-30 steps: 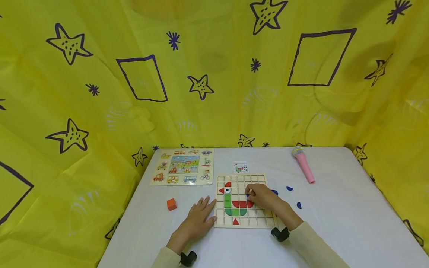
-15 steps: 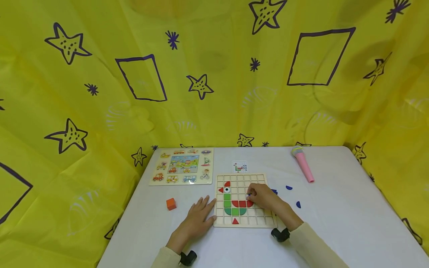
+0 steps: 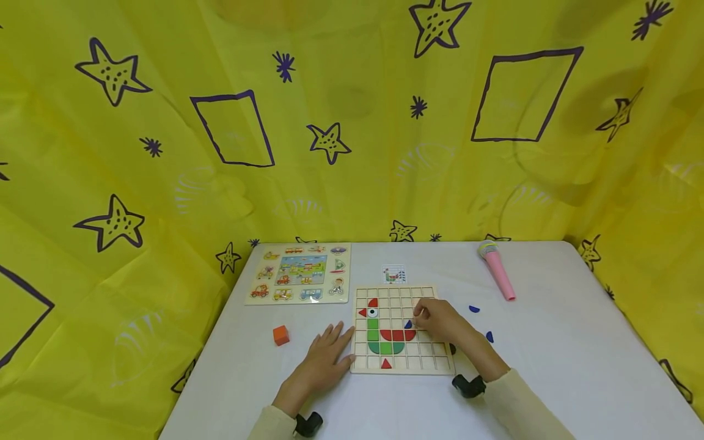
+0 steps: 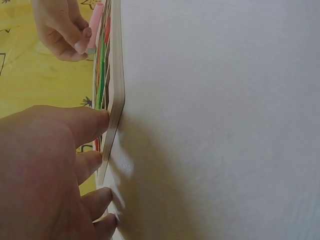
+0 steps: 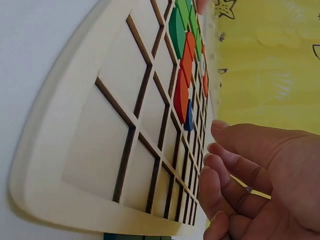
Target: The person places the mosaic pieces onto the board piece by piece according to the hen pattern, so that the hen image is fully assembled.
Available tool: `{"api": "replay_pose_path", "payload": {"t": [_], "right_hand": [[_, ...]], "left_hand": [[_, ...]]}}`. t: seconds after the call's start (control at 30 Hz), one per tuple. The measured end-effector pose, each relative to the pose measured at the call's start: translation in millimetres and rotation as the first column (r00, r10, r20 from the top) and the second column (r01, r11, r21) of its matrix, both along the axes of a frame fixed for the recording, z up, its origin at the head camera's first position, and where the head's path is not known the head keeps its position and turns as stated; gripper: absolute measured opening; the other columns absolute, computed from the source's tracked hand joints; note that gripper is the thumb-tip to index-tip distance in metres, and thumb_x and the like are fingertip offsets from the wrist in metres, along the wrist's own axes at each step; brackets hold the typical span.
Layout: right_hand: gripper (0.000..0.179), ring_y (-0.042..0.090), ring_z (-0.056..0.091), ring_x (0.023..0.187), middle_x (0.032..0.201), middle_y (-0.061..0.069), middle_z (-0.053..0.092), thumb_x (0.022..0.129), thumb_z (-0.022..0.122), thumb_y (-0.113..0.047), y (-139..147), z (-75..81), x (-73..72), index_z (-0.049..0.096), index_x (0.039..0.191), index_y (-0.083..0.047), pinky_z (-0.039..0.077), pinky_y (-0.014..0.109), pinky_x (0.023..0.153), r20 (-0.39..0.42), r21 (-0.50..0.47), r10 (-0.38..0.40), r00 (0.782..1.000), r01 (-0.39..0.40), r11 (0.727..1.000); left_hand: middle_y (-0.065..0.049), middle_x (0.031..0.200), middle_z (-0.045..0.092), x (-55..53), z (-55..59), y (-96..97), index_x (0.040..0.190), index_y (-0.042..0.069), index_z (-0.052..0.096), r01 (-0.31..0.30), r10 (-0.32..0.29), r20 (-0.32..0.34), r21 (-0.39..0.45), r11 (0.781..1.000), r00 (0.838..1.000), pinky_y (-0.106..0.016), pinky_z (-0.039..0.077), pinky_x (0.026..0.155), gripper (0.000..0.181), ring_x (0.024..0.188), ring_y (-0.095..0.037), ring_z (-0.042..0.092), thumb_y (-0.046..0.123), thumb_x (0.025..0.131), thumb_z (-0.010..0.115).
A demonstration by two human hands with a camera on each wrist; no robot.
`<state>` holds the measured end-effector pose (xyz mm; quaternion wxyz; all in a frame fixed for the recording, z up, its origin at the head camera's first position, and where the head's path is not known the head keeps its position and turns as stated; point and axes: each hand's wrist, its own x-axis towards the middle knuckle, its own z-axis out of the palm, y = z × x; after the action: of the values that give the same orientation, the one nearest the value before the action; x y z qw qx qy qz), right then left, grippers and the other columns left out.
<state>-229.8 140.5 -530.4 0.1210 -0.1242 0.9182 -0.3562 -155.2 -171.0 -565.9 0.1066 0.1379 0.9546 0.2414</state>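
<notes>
A wooden grid board [image 3: 423, 363] bears red, green and eye-marked pieces laid out like a bird. A small blue piece [image 3: 408, 324], looking triangular, lies in a cell just above the red row [image 3: 398, 335]. Over the board's right part hovers my right hand [image 3: 440, 321], beside the blue piece and apart from it. Its fingers are loosely bent, and in the right wrist view nothing shows between thumb and fingertips. My left hand [image 3: 324, 360] lies on the table with fingers spread. Its thumb and a finger touch the board's left edge in the left wrist view.
Two blue half-round pieces [image 3: 474, 309] lie right of the board; a dark piece [image 3: 453, 349] sits at its right edge. A small pattern card [image 3: 394, 274] is behind it. Around stand a picture puzzle [image 3: 255, 298], an orange cube [image 3: 281, 335] and a pink microphone [image 3: 500, 275].
My right hand has let go of the blue piece and moved a little to the right, leaving it in the grid. The left hand stays put.
</notes>
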Motion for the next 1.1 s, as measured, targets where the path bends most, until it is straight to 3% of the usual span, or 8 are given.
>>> {"api": "replay_pose_path", "payload": {"t": [0.37, 0.87, 1.1], "right_hand": [[0.010, 0.015, 0.053, 0.075, 0.079, 0.000, 0.057, 0.094, 0.077, -0.005, -2.0, -5.0, 23.7, 0.068, 0.096, -0.009, 0.042, 0.025, 0.063, -0.008, -0.050, 0.069, 0.998, -0.069, 0.996], [0.010, 0.015, 0.053, 0.078, 0.081, -0.001, 0.057, 0.097, 0.074, -0.004, -6.1, -12.4, 25.0, 0.066, 0.097, -0.009, 0.045, 0.023, 0.065, -0.063, -0.051, 0.099, 0.993, -0.102, 0.994], [0.009, 0.015, 0.054, 0.077, 0.081, -0.001, 0.058, 0.097, 0.075, -0.007, -4.0, -7.9, 24.8, 0.066, 0.096, -0.011, 0.045, 0.023, 0.064, -0.038, -0.055, 0.078, 0.996, -0.080, 0.995]], "left_hand": [[-0.010, 0.174, 0.029, -0.1, 1.1, -1.7, 0.165, 0.024, 0.039, 0.003, -0.003, -0.002, -0.005, 1.000, 1.000, -0.064, 0.018, 0.129, 0.065, 0.162, -0.038, 0.019, 0.043, 0.106, 0.058], [-0.010, 0.173, 0.030, -0.6, 0.7, 0.2, 0.165, 0.023, 0.039, 0.003, -0.003, 0.000, -0.016, 1.000, 1.000, -0.064, 0.018, 0.129, 0.065, 0.162, -0.038, 0.020, 0.044, 0.106, 0.057], [-0.011, 0.173, 0.031, 0.3, 2.9, 1.3, 0.164, 0.022, 0.040, 0.001, -0.001, -0.002, -0.018, 1.000, 1.000, -0.065, 0.019, 0.128, 0.065, 0.162, -0.038, 0.021, 0.043, 0.105, 0.059]]}}
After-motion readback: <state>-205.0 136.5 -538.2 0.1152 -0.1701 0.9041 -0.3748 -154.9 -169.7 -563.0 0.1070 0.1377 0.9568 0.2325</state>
